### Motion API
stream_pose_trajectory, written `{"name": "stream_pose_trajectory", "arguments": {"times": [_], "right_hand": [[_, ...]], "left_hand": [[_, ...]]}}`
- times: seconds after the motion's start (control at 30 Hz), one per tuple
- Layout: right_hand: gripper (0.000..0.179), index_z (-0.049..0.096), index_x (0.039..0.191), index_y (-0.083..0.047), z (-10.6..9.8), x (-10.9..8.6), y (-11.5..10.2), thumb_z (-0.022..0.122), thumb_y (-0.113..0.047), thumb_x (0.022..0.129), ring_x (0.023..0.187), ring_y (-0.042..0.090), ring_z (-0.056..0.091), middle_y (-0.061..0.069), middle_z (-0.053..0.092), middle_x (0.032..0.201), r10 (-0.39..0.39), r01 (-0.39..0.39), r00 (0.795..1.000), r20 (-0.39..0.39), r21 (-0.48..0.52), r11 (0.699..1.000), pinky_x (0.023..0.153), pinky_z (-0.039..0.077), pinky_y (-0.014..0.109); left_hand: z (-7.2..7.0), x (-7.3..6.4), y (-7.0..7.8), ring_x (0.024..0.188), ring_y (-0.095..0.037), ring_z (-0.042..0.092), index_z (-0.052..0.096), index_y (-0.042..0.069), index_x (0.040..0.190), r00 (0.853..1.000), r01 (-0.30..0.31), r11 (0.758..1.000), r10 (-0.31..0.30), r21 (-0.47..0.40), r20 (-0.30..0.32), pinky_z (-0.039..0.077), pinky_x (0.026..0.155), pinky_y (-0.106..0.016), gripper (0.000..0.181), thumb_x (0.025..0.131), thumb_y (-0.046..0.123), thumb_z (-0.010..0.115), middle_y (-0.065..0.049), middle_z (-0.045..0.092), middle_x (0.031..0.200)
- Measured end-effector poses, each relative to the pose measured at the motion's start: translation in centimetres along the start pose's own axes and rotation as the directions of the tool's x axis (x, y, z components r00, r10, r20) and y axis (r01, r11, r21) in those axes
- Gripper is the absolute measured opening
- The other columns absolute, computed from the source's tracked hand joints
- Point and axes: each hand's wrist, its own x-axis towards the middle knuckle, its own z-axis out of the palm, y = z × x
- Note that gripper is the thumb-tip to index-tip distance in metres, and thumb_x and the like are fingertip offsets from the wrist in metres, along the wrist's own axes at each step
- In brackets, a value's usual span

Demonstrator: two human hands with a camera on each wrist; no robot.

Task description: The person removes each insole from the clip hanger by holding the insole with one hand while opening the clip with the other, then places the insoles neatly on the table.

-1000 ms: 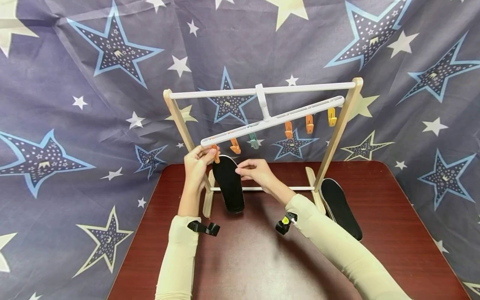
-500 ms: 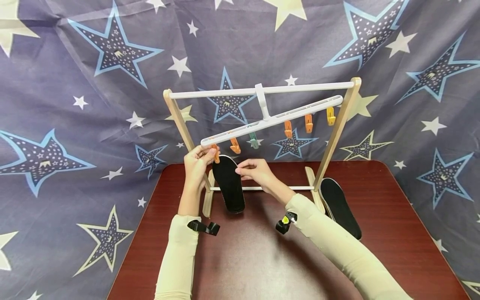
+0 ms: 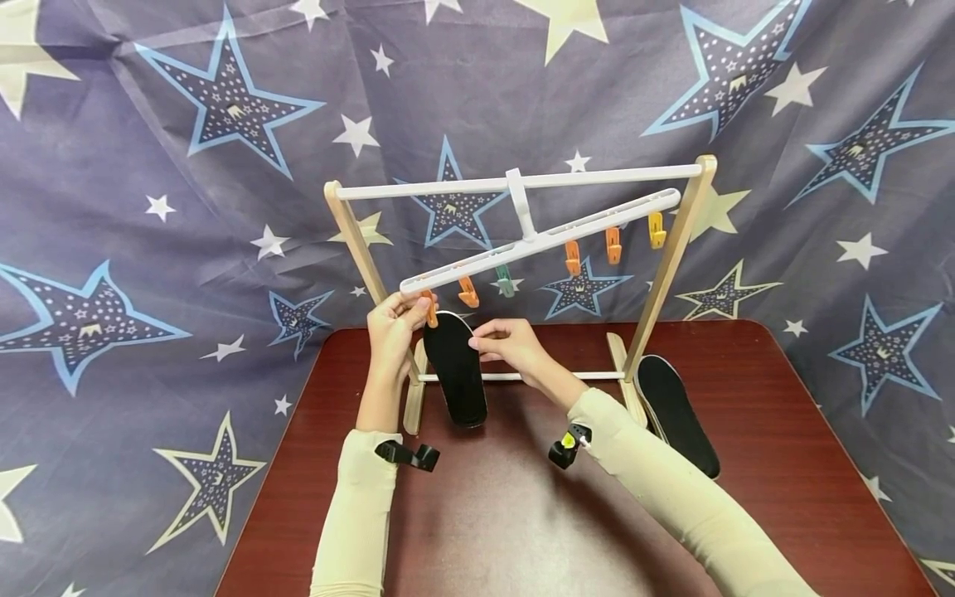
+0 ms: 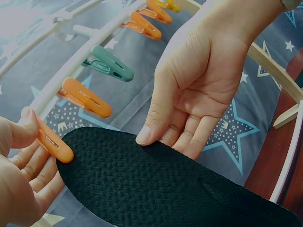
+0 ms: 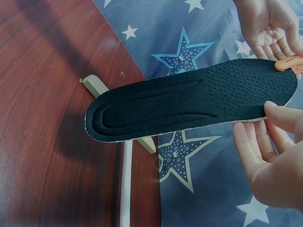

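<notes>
A black shoe insole point(image 3: 457, 369) hangs below the low left end of a tilted white clip hanger point(image 3: 477, 265). My left hand point(image 3: 390, 336) pinches the end orange clothespin point(image 4: 56, 142) between thumb and fingers. That clothespin's tip overlaps the insole's toe end, as the left wrist view shows. With thumb on top and fingers beneath, my right hand point(image 3: 513, 347) pinches the insole's right edge near the toe. In the right wrist view the insole point(image 5: 156, 104) stretches away, its heel end free above the table.
A wooden rack point(image 3: 356, 236) with a white top bar point(image 3: 612, 176) carries the hanger. More clothespins hang along it: orange, a green one point(image 3: 505, 280) and a yellow one point(image 3: 656, 230). A second black insole point(image 3: 677, 414) lies on the red-brown table point(image 3: 522, 514) by the rack's right foot.
</notes>
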Motion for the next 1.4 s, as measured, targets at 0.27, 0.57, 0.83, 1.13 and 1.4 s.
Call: {"name": "stream_pose_trajectory", "arguments": {"times": [0.27, 0.57, 0.83, 1.13, 1.4], "right_hand": [[0.022, 0.068, 0.108, 0.014, 0.16, 0.10, 0.04, 0.072, 0.001, 0.091, 0.075, 0.011, 0.070, 0.000, 0.072, 0.083, -0.001, 0.000, 1.000, 0.007, 0.014, 1.000, 0.098, 0.051, 0.064], [0.022, 0.068, 0.109, 0.015, 0.32, -0.10, 0.05, 0.072, 0.002, 0.091, 0.076, 0.012, 0.070, 0.000, 0.072, 0.083, 0.011, -0.011, 1.000, -0.004, 0.008, 1.000, 0.084, 0.064, 0.044], [0.022, 0.068, 0.109, 0.015, 0.24, -0.01, 0.08, 0.072, 0.002, 0.091, 0.075, 0.012, 0.070, 0.001, 0.072, 0.083, 0.008, -0.008, 1.000, -0.006, 0.013, 1.000, 0.079, 0.065, 0.038], [0.022, 0.068, 0.109, 0.015, 0.31, -0.01, 0.00, 0.072, 0.002, 0.091, 0.076, 0.011, 0.070, 0.002, 0.071, 0.086, -0.001, 0.001, 1.000, -0.008, 0.016, 1.000, 0.097, 0.053, 0.063], [0.022, 0.068, 0.109, 0.015, 0.32, -0.12, 0.14, 0.072, 0.003, 0.091, 0.075, 0.011, 0.071, 0.002, 0.072, 0.085, 0.001, -0.001, 1.000, -0.007, 0.018, 1.000, 0.095, 0.055, 0.061]], "left_hand": [[0.07, 0.17, 0.17, 0.072, -0.010, 0.073, 0.071, 0.005, 0.091, 1.000, 0.001, 1.000, -0.002, -0.018, -0.012, 0.058, 0.062, -0.017, 0.010, 0.094, -0.003, 0.068, 0.004, 0.077, 0.076], [0.17, 0.10, 0.17, 0.071, -0.008, 0.073, 0.072, 0.005, 0.091, 1.000, 0.005, 1.000, -0.005, -0.016, -0.015, 0.058, 0.061, -0.017, 0.010, 0.094, -0.003, 0.068, 0.004, 0.077, 0.075], [0.31, 0.14, 0.15, 0.070, -0.009, 0.073, 0.070, -0.004, 0.097, 1.000, 0.005, 1.000, -0.006, -0.029, -0.030, 0.058, 0.061, -0.018, 0.004, 0.093, -0.005, 0.068, 0.004, 0.077, 0.075], [0.50, 0.17, 0.24, 0.069, -0.008, 0.073, 0.069, -0.006, 0.098, 0.999, -0.003, 0.999, 0.001, -0.037, -0.037, 0.058, 0.060, -0.017, 0.005, 0.093, -0.007, 0.067, 0.004, 0.076, 0.074], [0.54, 0.02, 0.24, 0.067, -0.007, 0.072, 0.068, -0.011, 0.100, 0.999, -0.009, 0.999, 0.007, -0.045, -0.046, 0.058, 0.059, -0.017, 0.008, 0.093, -0.008, 0.066, 0.004, 0.076, 0.073]]}}
